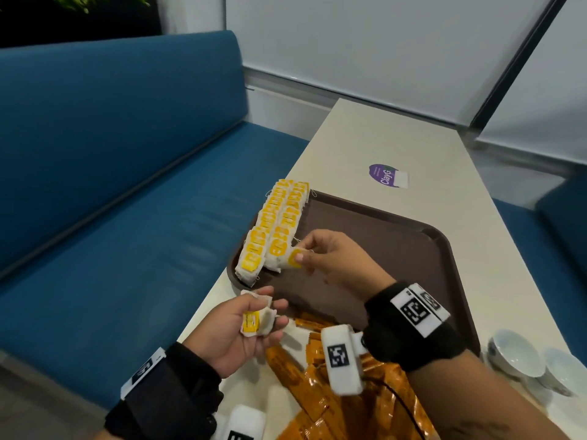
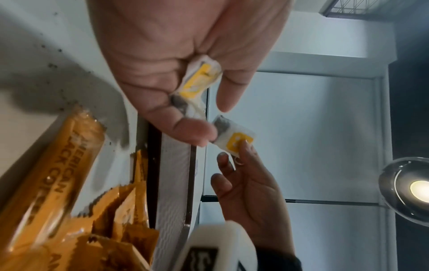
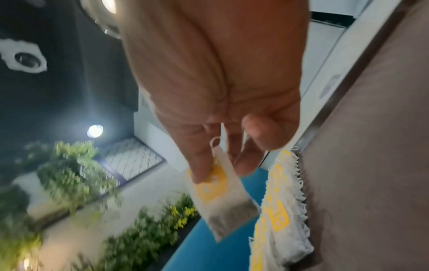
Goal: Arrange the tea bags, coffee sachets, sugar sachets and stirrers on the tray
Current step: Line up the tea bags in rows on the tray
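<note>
Right hand [image 1: 330, 258] pinched one tea bag [image 1: 290, 259] between thumb and fingers, held just above the near end of the tea bag rows [image 1: 276, 227]. Rows, two of them, lay overlapping along the left edge of the brown tray [image 1: 397, 249], from far-left corner toward near-left corner. Left hand [image 1: 241, 328] cupped, fingers curled round a small clutch of spare tea bags [image 1: 257, 319], raised over the table's left edge, just off the tray's near-left corner. Orange coffee sachets [image 1: 333, 401] heaped on the table [image 1: 381, 138] against the tray's near edge, beneath both wrists. Two white cups [image 1: 524, 357] stood at the table's right edge, beside the tray's near-right corner. Purple sticker [image 1: 386, 175] lay beyond the tray's far edge.
</note>
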The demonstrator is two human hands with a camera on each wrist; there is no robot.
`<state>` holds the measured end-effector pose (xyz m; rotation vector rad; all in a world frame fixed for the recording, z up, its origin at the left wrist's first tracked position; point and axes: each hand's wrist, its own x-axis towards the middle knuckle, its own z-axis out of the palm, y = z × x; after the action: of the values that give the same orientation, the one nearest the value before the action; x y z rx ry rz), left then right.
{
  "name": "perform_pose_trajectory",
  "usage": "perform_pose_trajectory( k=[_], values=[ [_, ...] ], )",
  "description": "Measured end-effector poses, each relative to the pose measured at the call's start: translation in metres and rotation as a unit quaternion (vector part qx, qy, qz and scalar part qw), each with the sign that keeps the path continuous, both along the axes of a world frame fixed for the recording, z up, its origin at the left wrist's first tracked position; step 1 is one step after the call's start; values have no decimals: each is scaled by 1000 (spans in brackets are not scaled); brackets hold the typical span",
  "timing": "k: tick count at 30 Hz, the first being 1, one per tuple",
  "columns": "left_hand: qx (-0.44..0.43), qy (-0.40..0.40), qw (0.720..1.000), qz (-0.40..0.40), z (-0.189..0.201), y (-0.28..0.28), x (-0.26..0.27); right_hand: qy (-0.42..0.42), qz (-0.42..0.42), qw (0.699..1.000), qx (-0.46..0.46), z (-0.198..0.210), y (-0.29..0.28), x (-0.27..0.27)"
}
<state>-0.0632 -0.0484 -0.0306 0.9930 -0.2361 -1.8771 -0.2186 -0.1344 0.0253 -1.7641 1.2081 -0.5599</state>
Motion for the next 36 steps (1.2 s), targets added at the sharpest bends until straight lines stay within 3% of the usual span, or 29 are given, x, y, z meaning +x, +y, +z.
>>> perform_pose_trajectory(
  k=[6, 10, 16, 19, 23, 26, 28, 30, 36],
  values=[
    [-11, 0, 1000, 26, -2, -1, 12, 179, 22, 983, -8, -22, -37, 38],
    [-17, 6, 1000, 25, -1, 0, 18, 192, 2, 980, 48, -33, -45, 56],
    [-15, 30, 999, 30, -4, 3, 27, 192, -47, 978, 61, -38, -53, 68],
    [-18, 47, 998, 31, -2, 3, 28, 160, -71, 981, 81, -35, -50, 72],
    [-18, 63, 997, 31, -4, 1, 30, 231, -62, 968, -80, -24, -42, 64],
    [-33, 83, 996, 12, -3, 0, 24, 178, 20, 973, -143, -1, -18, 57],
    [-64, 99, 993, -11, 1, 2, 20, 132, 117, 980, -94, 11, 5, 53],
    [-96, 104, 990, -25, 4, 4, 16, 139, 185, 971, -65, 16, 24, 49],
    [-104, 85, 990, -41, 0, 12, 4, 191, 161, 966, -72, 1, 42, 34]
  ],
)
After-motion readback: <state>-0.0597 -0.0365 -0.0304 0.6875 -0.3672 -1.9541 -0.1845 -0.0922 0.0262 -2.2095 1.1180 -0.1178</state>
